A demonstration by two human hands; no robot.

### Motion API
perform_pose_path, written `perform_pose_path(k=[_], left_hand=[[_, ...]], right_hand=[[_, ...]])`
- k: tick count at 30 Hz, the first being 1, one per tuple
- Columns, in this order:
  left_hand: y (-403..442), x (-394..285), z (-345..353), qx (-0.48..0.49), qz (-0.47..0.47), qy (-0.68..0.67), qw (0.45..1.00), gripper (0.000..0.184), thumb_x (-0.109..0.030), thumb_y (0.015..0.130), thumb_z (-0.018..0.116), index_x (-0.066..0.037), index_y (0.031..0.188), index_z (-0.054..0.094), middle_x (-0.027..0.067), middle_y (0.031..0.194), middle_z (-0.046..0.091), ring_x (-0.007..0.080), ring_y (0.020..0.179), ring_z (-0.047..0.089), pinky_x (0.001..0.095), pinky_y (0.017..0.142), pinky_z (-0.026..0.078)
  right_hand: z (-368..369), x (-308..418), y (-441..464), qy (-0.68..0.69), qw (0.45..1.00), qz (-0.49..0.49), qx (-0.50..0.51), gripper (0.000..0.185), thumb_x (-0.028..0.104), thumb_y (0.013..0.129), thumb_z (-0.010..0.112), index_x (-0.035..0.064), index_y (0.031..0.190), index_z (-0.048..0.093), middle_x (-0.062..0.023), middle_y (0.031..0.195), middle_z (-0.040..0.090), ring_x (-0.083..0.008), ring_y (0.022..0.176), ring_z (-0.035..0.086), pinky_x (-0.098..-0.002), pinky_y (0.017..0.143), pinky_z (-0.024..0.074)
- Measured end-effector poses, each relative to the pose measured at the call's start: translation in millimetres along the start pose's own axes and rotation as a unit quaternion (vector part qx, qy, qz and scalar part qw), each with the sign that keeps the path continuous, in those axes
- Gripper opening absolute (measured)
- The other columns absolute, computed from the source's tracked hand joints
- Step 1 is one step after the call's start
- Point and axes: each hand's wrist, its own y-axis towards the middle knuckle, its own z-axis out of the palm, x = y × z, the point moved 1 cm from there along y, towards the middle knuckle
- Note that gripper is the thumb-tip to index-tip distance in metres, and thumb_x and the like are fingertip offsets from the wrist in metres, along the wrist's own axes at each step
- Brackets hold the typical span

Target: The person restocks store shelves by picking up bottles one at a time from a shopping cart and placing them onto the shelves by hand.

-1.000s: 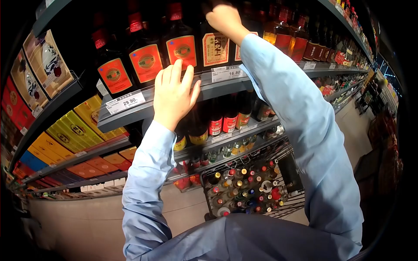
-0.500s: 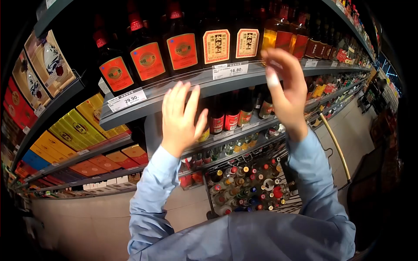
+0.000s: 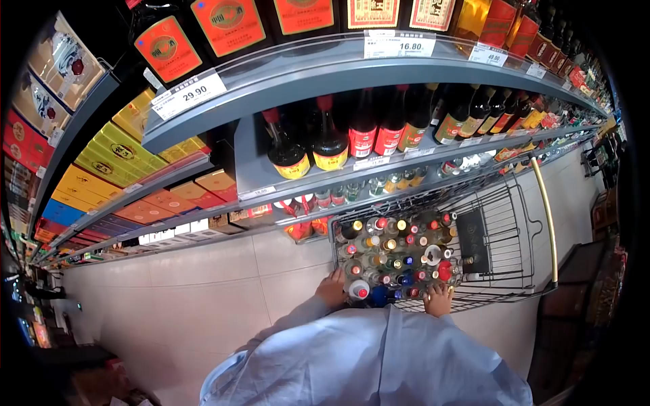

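Observation:
A wire shopping cart [image 3: 528, 260] stands close in front of me, its front part packed with bottles [image 3: 389, 254] whose caps point up. My left hand [image 3: 332, 289] is at the cart's near front corner, closed on the edge beside a clear bottle with a red and white cap [image 3: 359, 291]. Further right, my right hand [image 3: 439, 299] has its fingers curled over the near rim, close to a red-capped bottle [image 3: 444, 271]. Neither hand has a bottle in it. The undersides of both hands are hidden.
Shelves rise beyond the cart. Dark bottles with orange labels [image 3: 227, 24] line the upper shelf [image 3: 271, 84]; red- and yellow-labelled bottles [image 3: 330, 145] stand below. Boxed goods [image 3: 125, 149] fill shelves at left. The cart's yellow handle [image 3: 544, 216] is at right, above a tiled floor [image 3: 203, 284].
Both hands have dropped from in front of the upper shelf to the cart's near side. The view has tilted down, bringing the whole cart and more floor into sight.

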Motion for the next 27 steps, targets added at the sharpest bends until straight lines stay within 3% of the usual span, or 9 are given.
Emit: perform_pose_path(k=[5, 8, 9, 11, 15, 16, 19, 20, 27], left_hand=[[21.1, -6.7, -43.3, -0.047, -0.045, -0.146, 0.987, 0.082, -0.030, 0.077, 0.056, 0.008, 0.133, 0.010, 0.0285, 0.138, 0.017, 0.0395, 0.125, 0.028, 0.0391, 0.103, 0.025], [65.5, 33.5, 5.4, -0.113, -0.101, -0.207, 0.967, 0.085, -0.025, 0.077, 0.058, 0.013, 0.131, 0.005, 0.0315, 0.137, 0.015, 0.0400, 0.126, 0.023, 0.0365, 0.105, 0.021], [73.3, 38.5, 8.9, -0.097, -0.100, -0.332, 0.933, 0.086, -0.022, 0.077, 0.058, 0.016, 0.129, 0.000, 0.0335, 0.135, 0.016, 0.0395, 0.127, 0.023, 0.0345, 0.105, 0.021], [67.4, 11.3, -24.0, -0.010, -0.174, -0.321, 0.931, 0.087, -0.022, 0.077, 0.057, 0.016, 0.129, -0.001, 0.0344, 0.134, 0.017, 0.0391, 0.127, 0.021, 0.0324, 0.105, 0.021], [74.9, 12.0, -18.5, 0.032, -0.169, -0.302, 0.938, 0.092, -0.023, 0.077, 0.057, 0.019, 0.126, -0.009, 0.0360, 0.136, 0.005, 0.0406, 0.129, 0.014, 0.0313, 0.107, 0.016], [78.5, 14.5, -9.5, 0.014, -0.160, -0.222, 0.962, 0.098, -0.029, 0.078, 0.058, 0.019, 0.124, -0.015, 0.0397, 0.130, 0.019, 0.0399, 0.124, 0.028, 0.0304, 0.103, 0.026], [78.3, 10.6, -1.2, -0.008, -0.160, -0.230, 0.960, 0.098, -0.027, 0.077, 0.058, 0.019, 0.124, -0.015, 0.0396, 0.132, 0.012, 0.0407, 0.127, 0.021, 0.0310, 0.105, 0.021], [79.5, 8.7, 0.2, -0.010, -0.151, -0.236, 0.960, 0.094, -0.021, 0.076, 0.057, 0.020, 0.125, -0.011, 0.0375, 0.135, -0.001, 0.0427, 0.129, 0.008, 0.0331, 0.107, 0.014], [84.4, -2.7, 10.2, -0.067, -0.134, -0.243, 0.958, 0.086, -0.009, 0.073, 0.055, 0.019, 0.126, -0.008, 0.0375, 0.135, 0.003, 0.0439, 0.126, 0.020, 0.0342, 0.103, 0.025]], right_hand=[[1.1, 3.2, -7.5, -0.069, 0.984, 0.108, 0.123, 0.050, 0.044, 0.084, 0.040, 0.0172, 0.126, 0.043, -0.0074, 0.131, 0.042, -0.0357, 0.123, 0.031, -0.0572, 0.100, 0.0178], [-5.9, 7.5, -4.2, -0.053, 0.978, 0.140, 0.146, 0.054, 0.045, 0.083, 0.040, 0.0145, 0.128, 0.040, -0.0105, 0.126, 0.047, -0.0357, 0.121, 0.035, -0.0551, 0.099, 0.0215], [-1.2, 4.3, -4.3, -0.065, 0.980, 0.133, 0.132, 0.055, 0.046, 0.083, 0.041, 0.0148, 0.128, 0.040, -0.0111, 0.122, 0.050, -0.0351, 0.117, 0.040, -0.0516, 0.098, 0.0262], [3.0, -0.1, -3.4, -0.050, 0.981, 0.137, 0.126, 0.055, 0.046, 0.082, 0.042, 0.0142, 0.127, 0.040, -0.0119, 0.119, 0.052, -0.0345, 0.112, 0.046, -0.0487, 0.096, 0.0313], [0.6, -0.4, -0.9, -0.015, 0.979, 0.161, 0.125, 0.053, 0.041, 0.079, 0.050, 0.0121, 0.123, 0.044, -0.0122, 0.105, 0.059, -0.0316, 0.094, 0.057, -0.0442, 0.079, 0.0455], [1.5, -1.7, -0.5, -0.009, 0.978, 0.167, 0.122, 0.052, 0.039, 0.078, 0.051, 0.0117, 0.122, 0.045, -0.0119, 0.102, 0.060, -0.0309, 0.092, 0.058, -0.0434, 0.077, 0.0468], [0.6, -4.9, -0.5, 0.015, 0.977, 0.180, 0.116, 0.043, 0.035, 0.078, 0.054, 0.0107, 0.113, 0.050, -0.0117, 0.096, 0.061, -0.0311, 0.088, 0.059, -0.0427, 0.074, 0.0476], [0.1, -5.5, -1.2, 0.013, 0.979, 0.180, 0.100, 0.040, 0.034, 0.077, 0.055, 0.0107, 0.110, 0.051, -0.0115, 0.094, 0.061, -0.0304, 0.087, 0.059, -0.0430, 0.073, 0.0478], [3.2, -17.2, 2.4, 0.017, 0.978, 0.186, 0.090, 0.039, 0.031, 0.077, 0.055, 0.0114, 0.111, 0.052, -0.0093, 0.095, 0.061, -0.0289, 0.086, 0.059, -0.0421, 0.072, 0.0482]])
